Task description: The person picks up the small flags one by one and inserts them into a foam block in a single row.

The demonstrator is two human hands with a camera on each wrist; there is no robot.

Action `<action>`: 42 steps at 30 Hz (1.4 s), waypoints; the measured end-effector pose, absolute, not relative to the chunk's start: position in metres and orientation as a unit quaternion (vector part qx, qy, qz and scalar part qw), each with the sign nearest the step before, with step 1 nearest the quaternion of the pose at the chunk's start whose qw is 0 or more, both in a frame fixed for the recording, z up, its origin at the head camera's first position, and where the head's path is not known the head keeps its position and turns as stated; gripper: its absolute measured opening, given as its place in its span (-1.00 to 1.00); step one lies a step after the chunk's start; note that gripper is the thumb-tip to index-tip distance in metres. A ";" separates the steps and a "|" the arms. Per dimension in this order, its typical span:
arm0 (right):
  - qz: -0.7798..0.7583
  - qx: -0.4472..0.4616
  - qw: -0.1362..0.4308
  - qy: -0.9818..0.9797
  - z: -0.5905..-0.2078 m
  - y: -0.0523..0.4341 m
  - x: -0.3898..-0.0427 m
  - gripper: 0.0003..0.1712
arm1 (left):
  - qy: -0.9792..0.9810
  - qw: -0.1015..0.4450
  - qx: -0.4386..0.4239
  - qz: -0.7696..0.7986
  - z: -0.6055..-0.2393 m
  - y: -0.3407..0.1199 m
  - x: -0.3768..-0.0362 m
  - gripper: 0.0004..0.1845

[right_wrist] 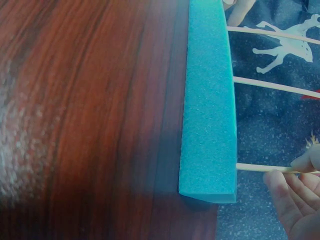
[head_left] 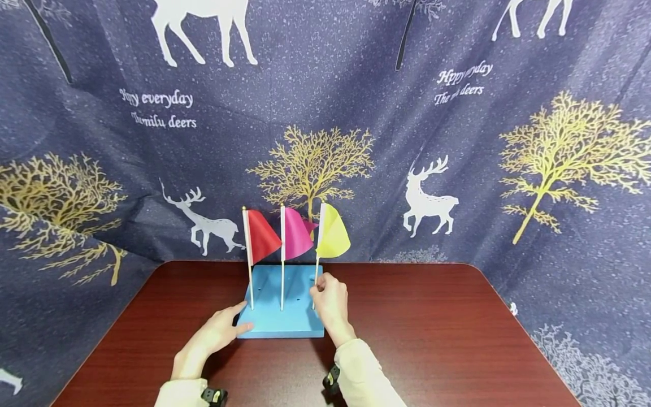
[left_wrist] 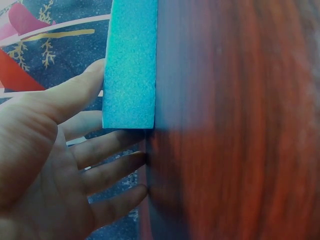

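Note:
A blue foam board [head_left: 290, 328] lies on the table, with a red flag [head_left: 261, 237], a magenta flag [head_left: 296, 234] and a yellow flag [head_left: 333, 232] upright along its front part. My right hand [head_left: 333, 302] pinches the yellow flag's thin pole low down, just above the board. In the right wrist view, thumb and fingertips meet on that pole [right_wrist: 255, 167], whose lower end is at the foam's top face. My left hand [head_left: 216, 330] rests at the board's front left corner, thumb on top. In the left wrist view its other fingers [left_wrist: 117, 170] extend loosely beside the board's side.
The brown wooden table [head_left: 422, 333] extends to both sides of the board. Small dark holes [head_left: 298, 299] show in the board's top. Behind the magenta flag a darker pink tip [head_left: 310, 226] sticks out. A blue cloth [head_left: 325, 85] printed with deer and trees hangs behind the table.

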State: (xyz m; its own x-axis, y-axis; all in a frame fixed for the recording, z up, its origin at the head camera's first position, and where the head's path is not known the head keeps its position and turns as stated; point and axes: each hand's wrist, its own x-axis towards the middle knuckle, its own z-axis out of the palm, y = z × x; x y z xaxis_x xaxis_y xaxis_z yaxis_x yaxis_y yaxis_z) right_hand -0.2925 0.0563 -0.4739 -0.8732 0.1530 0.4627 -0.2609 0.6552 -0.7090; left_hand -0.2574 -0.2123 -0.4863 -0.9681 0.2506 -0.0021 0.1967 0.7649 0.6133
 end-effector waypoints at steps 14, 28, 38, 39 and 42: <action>0.417 0.035 0.246 -0.874 -0.475 0.054 -0.292 -0.89 | 0.939 0.042 0.120 0.319 -0.488 -0.213 -0.259 -0.23; 0.436 0.015 0.227 -0.870 -0.475 0.055 -0.291 -0.95 | 0.938 0.043 0.120 0.324 -0.492 -0.215 -0.261 -0.24; 0.449 0.012 0.220 -0.866 -0.479 0.055 -0.289 -0.81 | 0.935 0.044 0.117 0.331 -0.493 -0.215 -0.261 -0.23; 0.450 0.014 0.217 -0.866 -0.479 0.056 -0.289 -0.76 | 0.936 0.043 0.117 0.330 -0.493 -0.215 -0.261 -0.23; 0.449 0.019 0.195 -0.872 -0.477 0.058 -0.285 -0.56 | 0.936 0.043 0.118 0.327 -0.495 -0.216 -0.262 -0.22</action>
State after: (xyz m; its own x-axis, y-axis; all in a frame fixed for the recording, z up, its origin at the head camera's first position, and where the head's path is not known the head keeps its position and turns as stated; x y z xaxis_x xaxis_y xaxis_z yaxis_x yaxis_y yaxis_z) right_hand -0.2850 0.0584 -0.4769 -0.9235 0.1413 0.3565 -0.2079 0.5967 -0.7751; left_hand -0.2616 -0.2157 -0.4948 -0.9682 0.2500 -0.0037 0.1932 0.7575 0.6236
